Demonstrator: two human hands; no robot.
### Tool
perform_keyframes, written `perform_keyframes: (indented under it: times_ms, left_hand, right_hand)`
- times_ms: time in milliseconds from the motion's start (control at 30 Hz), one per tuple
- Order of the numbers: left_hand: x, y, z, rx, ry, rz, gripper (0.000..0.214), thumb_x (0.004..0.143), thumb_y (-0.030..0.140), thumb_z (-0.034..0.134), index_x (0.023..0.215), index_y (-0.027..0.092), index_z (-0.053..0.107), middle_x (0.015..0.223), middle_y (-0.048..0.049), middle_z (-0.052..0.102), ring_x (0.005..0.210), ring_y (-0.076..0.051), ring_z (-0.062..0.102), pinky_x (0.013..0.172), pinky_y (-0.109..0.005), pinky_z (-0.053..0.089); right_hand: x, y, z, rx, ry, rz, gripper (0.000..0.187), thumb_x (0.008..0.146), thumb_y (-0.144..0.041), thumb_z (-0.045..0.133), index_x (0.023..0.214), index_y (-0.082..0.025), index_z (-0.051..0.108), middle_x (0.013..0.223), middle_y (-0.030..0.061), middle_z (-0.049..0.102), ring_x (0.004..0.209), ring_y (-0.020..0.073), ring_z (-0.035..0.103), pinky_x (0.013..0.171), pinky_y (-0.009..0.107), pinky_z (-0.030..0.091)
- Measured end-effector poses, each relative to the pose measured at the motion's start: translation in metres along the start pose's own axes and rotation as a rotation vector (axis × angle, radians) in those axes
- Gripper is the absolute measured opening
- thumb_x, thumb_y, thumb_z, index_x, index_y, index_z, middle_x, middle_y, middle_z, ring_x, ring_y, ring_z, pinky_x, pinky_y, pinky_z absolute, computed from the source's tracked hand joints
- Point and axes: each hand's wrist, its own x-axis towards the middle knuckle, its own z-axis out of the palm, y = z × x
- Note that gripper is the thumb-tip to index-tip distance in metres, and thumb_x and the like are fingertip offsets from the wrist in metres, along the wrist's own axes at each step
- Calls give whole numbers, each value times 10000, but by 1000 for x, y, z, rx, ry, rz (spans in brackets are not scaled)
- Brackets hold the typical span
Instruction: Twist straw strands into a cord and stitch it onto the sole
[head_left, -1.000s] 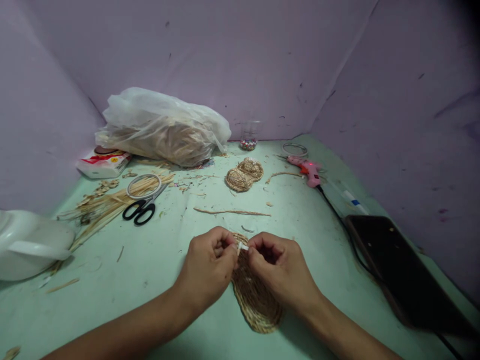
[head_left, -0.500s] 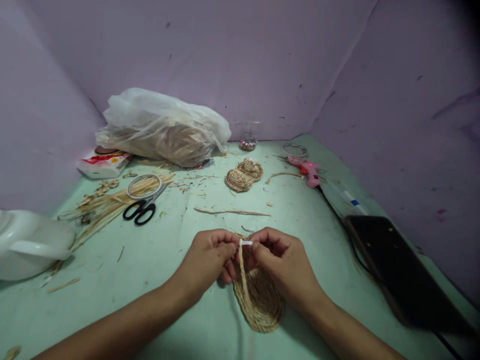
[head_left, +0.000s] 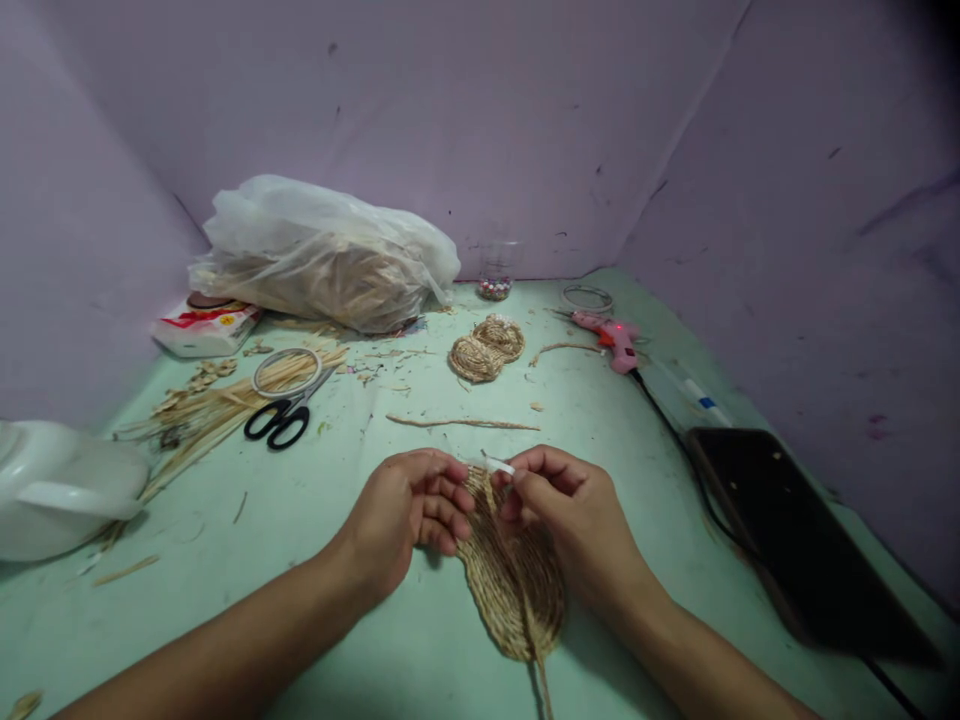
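A woven, sole-shaped piece of coiled straw cord (head_left: 510,590) lies on the table under my hands. My right hand (head_left: 566,500) pinches a short white strip (head_left: 499,466) above its far end. A braided straw cord (head_left: 529,625) runs lengthwise over the woven piece and past its near end; whether the strip is fixed to it I cannot tell. At the left edge of the piece is my left hand (head_left: 416,505), its fingers loosely curved and apart, holding nothing I can see. Beyond both hands lies a loose length of braided cord (head_left: 461,423).
Black-handled scissors (head_left: 281,420), a tape roll (head_left: 287,373) and straw strips (head_left: 202,430) lie left, near a white jug (head_left: 67,490). A smaller coiled piece (head_left: 487,350) sits farther back. On the right are a pink glue gun (head_left: 615,340) and a dark phone-like slab (head_left: 802,540). A plastic bag (head_left: 330,255) stands behind.
My left fingers have let go of the cord end and spread apart. My right hand still pinches the white strip, now tilted. The cord has swung down across the woven piece.
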Motion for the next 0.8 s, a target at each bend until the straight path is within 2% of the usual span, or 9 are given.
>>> perform_keyframes:
  times_ms: [133,233,333,467,633,800]
  left_hand:
    - [-6,-5,7,233,-137,97,251,637,303,630,797,124,554,580,13,548,381,-42,412,311,-138,277]
    - [-6,-10,9,224,-126,88,253,634,294,648,804,138,543,470,56,491,334,-32,350,299,-135,240]
    - [-2,-11,8,145,-66,51,215,653,316,630,652,130,523,424,49,487,300,-16,307,296,-138,184]
    - [0,-9,5,126,-57,57,228,604,288,665,563,116,521,507,23,550,315,4,299,313,-147,150]
    - [-4,-3,3,262,-104,26,154,597,229,643,536,113,562,417,27,521,302,1,266,328,-163,135]
    - [-5,4,2,292,-68,-28,153,553,209,632,478,118,535,359,22,494,282,-15,261,326,-180,117]
  right_hand:
    - [-1,2,1,23,-3,-2,74,628,-200,576,592,-142,546,504,-22,548,451,75,495,450,187,404]
    - [-2,2,2,-5,-26,-4,80,639,-205,577,597,-140,554,530,-19,555,462,69,490,454,181,396]
    - [-1,2,1,-32,-54,-6,106,665,-233,556,610,-144,551,493,-19,552,454,85,501,471,205,414]
    - [7,2,-7,-206,8,-151,112,686,-234,534,642,-138,572,485,-20,532,457,93,478,468,215,387]
    - [12,-3,-16,-395,55,-341,130,702,-231,514,688,-132,596,535,-7,543,476,97,466,448,208,351]
    - [11,-4,-18,-439,135,-422,137,715,-228,505,708,-136,606,559,2,562,491,103,493,456,205,370]
